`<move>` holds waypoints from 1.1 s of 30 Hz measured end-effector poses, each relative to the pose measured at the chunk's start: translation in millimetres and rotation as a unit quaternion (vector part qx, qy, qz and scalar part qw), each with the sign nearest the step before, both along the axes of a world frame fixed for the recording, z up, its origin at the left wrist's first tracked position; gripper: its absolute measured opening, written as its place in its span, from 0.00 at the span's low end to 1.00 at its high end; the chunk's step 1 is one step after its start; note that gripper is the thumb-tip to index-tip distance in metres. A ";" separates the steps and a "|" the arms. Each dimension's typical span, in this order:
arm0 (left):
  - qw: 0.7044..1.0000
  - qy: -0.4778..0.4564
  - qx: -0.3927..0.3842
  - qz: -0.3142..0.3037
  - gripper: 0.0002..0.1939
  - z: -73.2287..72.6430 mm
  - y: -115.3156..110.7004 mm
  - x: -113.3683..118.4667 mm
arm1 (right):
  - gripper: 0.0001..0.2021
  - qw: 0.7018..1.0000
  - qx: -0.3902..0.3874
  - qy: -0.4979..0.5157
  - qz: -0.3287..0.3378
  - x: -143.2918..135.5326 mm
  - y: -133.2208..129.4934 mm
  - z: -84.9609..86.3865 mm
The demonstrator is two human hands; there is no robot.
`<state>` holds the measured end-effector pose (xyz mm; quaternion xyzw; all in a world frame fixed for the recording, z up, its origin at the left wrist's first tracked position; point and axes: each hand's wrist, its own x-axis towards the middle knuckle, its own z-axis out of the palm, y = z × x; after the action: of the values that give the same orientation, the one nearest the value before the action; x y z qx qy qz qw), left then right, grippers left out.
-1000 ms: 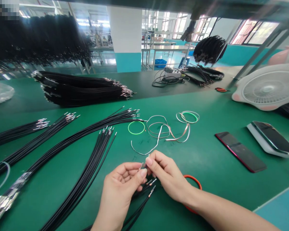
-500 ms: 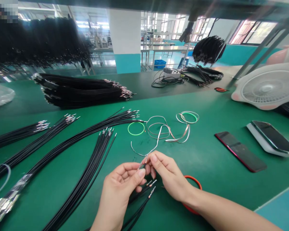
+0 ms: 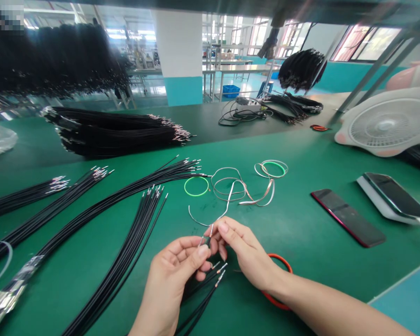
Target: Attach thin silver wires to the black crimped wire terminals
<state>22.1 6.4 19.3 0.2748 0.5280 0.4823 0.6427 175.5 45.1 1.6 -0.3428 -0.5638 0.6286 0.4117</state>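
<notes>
My left hand (image 3: pixel 182 270) pinches the end of a black cable near its metal tip (image 3: pixel 201 241). Beside it, nearly touching, my right hand (image 3: pixel 245 247) is closed at the fingertips on a thin cable end (image 3: pixel 211 229) with a light tip. The fingers hide most of both ends. Just below the hands lie several black cables (image 3: pixel 206 298) with metal tips. An orange-red ring (image 3: pixel 279 305) shows partly under my right wrist. Beyond the hands, a white strip (image 3: pixel 228 200) and a green loop (image 3: pixel 196 186) rest on the green table (image 3: pixel 301 289).
Bundles of black cables (image 3: pixel 126 261) spread across the left side. Behind them is a thick cable pile (image 3: pixel 115 133). On the right are a red-edged phone (image 3: pixel 348 217), another phone on a white stand (image 3: pixel 399 196) and a white fan (image 3: pixel 388 123).
The view has shifted slightly. The light tip at my right fingertips shows more clearly above the fingers. Both hands keep nearly the same pose and grip.
</notes>
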 end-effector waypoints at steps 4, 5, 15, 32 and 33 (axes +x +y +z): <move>1.000 -0.004 -0.010 0.001 0.14 -0.9 -0.3 -2.3 | 0.16 0.999 0.042 -0.007 0.019 9.9 9.7 5.0; 1.000 -0.007 -0.012 -0.004 0.13 -1.0 -0.5 -3.0 | 0.19 0.998 0.054 -0.012 0.035 13.3 13.7 6.7; 0.997 -0.018 -0.032 -0.066 0.10 3.2 -1.8 -3.2 | 0.08 0.987 0.069 -0.063 0.133 29.3 35.0 13.1; 0.994 0.011 -0.041 -0.098 0.13 2.9 -4.0 -1.6 | 0.06 0.951 0.207 -0.172 0.152 38.8 37.4 22.7; 0.994 0.011 -0.042 -0.098 0.13 3.1 -3.8 -1.8 | 0.06 0.949 0.212 -0.170 0.159 39.2 37.8 22.4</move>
<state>20.3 2.6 22.4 0.3033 0.5254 0.3910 0.6922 214.8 82.9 23.9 -0.2552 -0.7927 0.4845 0.2678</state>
